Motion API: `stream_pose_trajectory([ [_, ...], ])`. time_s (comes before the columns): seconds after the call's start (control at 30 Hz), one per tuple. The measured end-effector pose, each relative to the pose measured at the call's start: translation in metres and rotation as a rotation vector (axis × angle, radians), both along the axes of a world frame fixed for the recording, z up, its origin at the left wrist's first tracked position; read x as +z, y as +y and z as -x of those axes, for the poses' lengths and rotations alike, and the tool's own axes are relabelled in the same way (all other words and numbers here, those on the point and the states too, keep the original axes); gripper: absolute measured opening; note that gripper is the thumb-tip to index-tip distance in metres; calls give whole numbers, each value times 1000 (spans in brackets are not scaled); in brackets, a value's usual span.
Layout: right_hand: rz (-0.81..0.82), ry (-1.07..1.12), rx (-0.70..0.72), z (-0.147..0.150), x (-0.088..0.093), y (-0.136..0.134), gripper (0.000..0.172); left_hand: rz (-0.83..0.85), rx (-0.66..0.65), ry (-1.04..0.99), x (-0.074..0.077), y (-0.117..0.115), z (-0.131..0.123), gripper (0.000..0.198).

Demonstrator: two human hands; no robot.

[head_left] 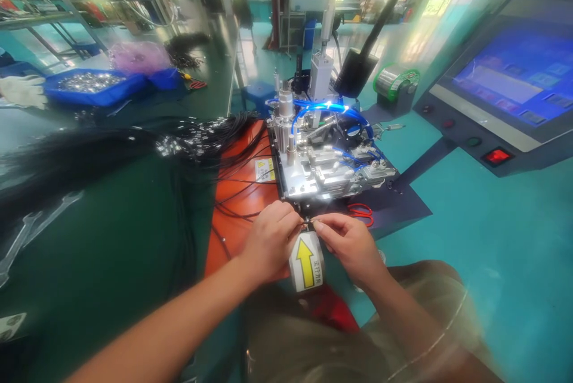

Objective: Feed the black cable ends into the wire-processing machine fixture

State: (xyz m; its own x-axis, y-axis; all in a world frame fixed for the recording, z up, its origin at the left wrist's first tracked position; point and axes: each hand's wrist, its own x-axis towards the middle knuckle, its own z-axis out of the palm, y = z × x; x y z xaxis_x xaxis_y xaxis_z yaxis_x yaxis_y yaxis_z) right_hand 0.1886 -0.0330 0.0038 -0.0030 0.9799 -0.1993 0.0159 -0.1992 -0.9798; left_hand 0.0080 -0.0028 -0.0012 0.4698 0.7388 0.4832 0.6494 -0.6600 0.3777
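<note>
My left hand (274, 238) is closed in a pinch, and a thin black cable (244, 216) runs to it from the left. Opposite it, my right hand (351, 246) pinches the other side of the short dark cable end (307, 223) that spans the fingertips. Its small tip is too blurred to make out. Both hands are at the front edge of a metal machine (322, 168) with clamps and blue air tubes. Just below the fingertips is a white label (307, 263) with a yellow arrow pointing at the machine.
A large bundle of black cables (80, 156) with metal ends lies to the left, partly over an orange board (244, 192). Wrenches (27, 240), a blue tray (94, 87) of small metal parts, red-handled tool (362, 213), wire spool (396, 82) and control screen (514, 79) surround it.
</note>
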Motion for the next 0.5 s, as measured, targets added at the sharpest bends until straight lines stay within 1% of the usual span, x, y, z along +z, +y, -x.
stream_pose_trajectory([
  [0.13,3,17,-19,2,0,0,30,-5,-1,7,1,-1,0,20],
  [0.33,1,13,-73,5,1,3,32,17,-5,-24,3,-1,0,15],
  [0.5,22,61,-103,10,3,4,32,4,13,-13,3,-1,0,15],
])
